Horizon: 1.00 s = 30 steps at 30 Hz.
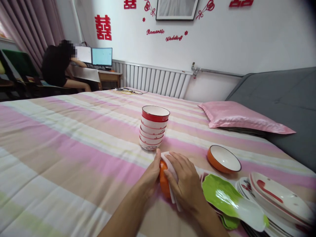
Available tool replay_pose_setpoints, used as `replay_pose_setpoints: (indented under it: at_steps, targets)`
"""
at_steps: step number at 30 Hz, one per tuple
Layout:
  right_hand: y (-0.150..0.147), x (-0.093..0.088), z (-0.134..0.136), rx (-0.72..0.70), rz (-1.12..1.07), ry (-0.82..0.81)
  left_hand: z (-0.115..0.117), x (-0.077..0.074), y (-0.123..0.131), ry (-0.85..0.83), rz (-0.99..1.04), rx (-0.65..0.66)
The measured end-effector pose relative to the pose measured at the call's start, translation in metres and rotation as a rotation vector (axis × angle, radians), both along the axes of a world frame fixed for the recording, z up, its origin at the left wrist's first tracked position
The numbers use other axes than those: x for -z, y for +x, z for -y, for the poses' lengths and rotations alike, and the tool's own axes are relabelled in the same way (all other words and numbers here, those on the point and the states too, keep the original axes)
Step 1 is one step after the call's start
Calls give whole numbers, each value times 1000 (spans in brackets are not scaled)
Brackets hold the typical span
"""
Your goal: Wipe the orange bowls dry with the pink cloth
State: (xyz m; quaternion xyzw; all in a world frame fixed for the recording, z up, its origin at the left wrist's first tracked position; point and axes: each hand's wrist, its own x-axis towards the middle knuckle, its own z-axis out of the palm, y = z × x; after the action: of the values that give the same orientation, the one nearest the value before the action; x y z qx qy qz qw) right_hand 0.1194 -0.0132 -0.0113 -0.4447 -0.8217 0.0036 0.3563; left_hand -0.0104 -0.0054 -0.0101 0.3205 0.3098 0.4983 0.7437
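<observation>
Both my hands are closed around an orange bowl (164,180) held on edge above the bed. My left hand (150,177) grips its left side, thumb pointing up. With my right hand (187,179) I press a white cloth (173,171) against the bowl; whether it is cloth or paper is hard to tell. My fingers and the cloth hide much of the bowl. Just beyond my hands stands a stack of several white bowls with red trim (152,133). To the right lies another orange bowl with a white inside (225,159), upright.
At the right front are a green-and-white leaf-shaped dish (222,194) and stacked plates (278,194). A pink pillow (237,113) lies by the grey headboard (281,95). The striped bedspread (74,148) is wrinkled. A person (55,64) sits at a desk with monitors, far left.
</observation>
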Motion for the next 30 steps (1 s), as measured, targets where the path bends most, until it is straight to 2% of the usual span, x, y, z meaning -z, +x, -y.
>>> replay_pose_setpoints:
  at_steps: [7,13,17,24,27,30]
  targets:
    - [6,-6,-1,93,-48,-6,3,11,13,352,-204,-37]
    - [11,-15,-4,43,-167,-121,1,4,14,517,-327,50]
    - [20,-19,-9,-1,-345,-253,3,-2,11,520,-385,174]
    - [37,-12,-25,-152,-698,-639,4,-10,2,517,-289,474]
    - [38,-8,-28,-128,-778,-687,3,-13,-1,510,-316,501]
    - [36,-7,-27,-126,-789,-639,1,-13,-3,493,-364,460]
